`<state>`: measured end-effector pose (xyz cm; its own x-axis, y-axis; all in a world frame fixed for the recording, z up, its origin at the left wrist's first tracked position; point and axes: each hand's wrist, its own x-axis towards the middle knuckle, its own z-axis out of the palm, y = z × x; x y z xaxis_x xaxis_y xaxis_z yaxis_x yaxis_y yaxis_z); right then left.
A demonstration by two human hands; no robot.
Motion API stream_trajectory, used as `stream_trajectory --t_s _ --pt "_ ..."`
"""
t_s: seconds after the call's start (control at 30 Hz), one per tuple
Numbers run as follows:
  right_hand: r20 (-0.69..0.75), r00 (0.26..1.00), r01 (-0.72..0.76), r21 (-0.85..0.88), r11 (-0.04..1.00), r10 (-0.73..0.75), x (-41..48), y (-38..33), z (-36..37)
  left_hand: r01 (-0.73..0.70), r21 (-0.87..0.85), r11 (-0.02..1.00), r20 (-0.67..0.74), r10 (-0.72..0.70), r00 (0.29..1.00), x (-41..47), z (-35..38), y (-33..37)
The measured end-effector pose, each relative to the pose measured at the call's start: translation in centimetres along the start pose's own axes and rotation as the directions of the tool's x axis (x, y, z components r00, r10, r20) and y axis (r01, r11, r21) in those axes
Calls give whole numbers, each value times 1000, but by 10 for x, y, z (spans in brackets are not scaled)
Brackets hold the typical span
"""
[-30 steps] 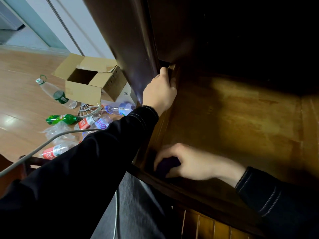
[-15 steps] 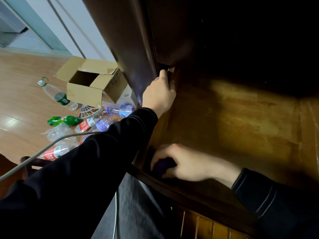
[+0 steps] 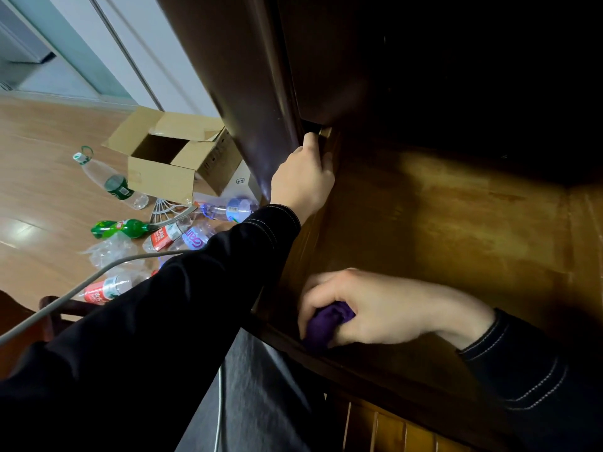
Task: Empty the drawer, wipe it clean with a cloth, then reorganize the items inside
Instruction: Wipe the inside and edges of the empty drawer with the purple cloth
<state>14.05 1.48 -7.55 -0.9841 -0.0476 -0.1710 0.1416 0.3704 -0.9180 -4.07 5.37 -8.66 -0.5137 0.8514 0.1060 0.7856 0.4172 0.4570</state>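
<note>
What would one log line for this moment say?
stage: wipe | right hand: grips purple cloth in near left corner of drawer | left hand: holds drawer's left wall | items: none visible inside

The drawer (image 3: 456, 223) interior is recorded as amber-brown wood with streaked grain, shaded near black towards the back. The cloth (image 3: 326, 324) is entered as plain deep purple. The left sleeve (image 3: 163, 321) and right sleeve (image 3: 528, 370) are listed as black, the cuffs lined with rows of white stitching (dashed, in parallel bands). The cabinet side (image 3: 235, 76) is noted as glossy dark brown and the floor (image 3: 39, 158) as pale orange-brown planks. The cardboard box (image 3: 163, 181) is tan, one bottle (image 3: 130, 227) is green, another's label (image 3: 161, 237) is red, and the cable (image 3: 65, 295) is grey.
</note>
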Motion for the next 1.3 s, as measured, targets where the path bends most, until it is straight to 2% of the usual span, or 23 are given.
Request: stream_trajectory --t_s 0.13,0.2,0.3,0.4,0.53,0.6,0.7,0.9,1.0,1.1,1.23,1.3 --pt "-26 999 -23 -41 999 22 10 4 7 -2 8 1000 -1 2 1000 1 1 -1" --pt "-19 998 -54 -141 988 52 18 8 11 -4 13 1000 -1 4 1000 1 1 -1" --pt "46 979 -173 -313 934 197 17 20 14 -10 13 1000 -1 10 1000 1 1 -2" --pt "70 976 -152 -454 878 205 11 21 13 -3 12 1000 1 3 1000 2 1 -2" --pt "44 992 -91 -408 908 120 9 14 10 0 19 1000 -4 1 1000 1 3 -3" --pt "62 983 -134 -409 903 174 14 17 15 -5 16 1000 -2 5 1000 1 3 -3" --pt "94 957 -192 -500 845 273 20 23 22 -10 20 1000 -1 10 1000 1 2 -2" --pt "72 987 -103 -404 909 144 7 15 10 -23 28 999 -19 23 1000 4 4 -4" --pt "87 976 -155 -379 912 201 12 13 15 -24 34 999 -24 25 999 2 3 -3" --pt "111 961 -185 -424 887 254 13 11 15 -23 30 999 -19 24 1000 1 3 -1" --pt "80 993 -67 -268 961 91 0 1 3 -28 29 999 -25 29 999 1 3 -3" --pt "62 996 -56 -221 974 71 0 0 3 -30 29 999 -24 31 999 1 4 -3"
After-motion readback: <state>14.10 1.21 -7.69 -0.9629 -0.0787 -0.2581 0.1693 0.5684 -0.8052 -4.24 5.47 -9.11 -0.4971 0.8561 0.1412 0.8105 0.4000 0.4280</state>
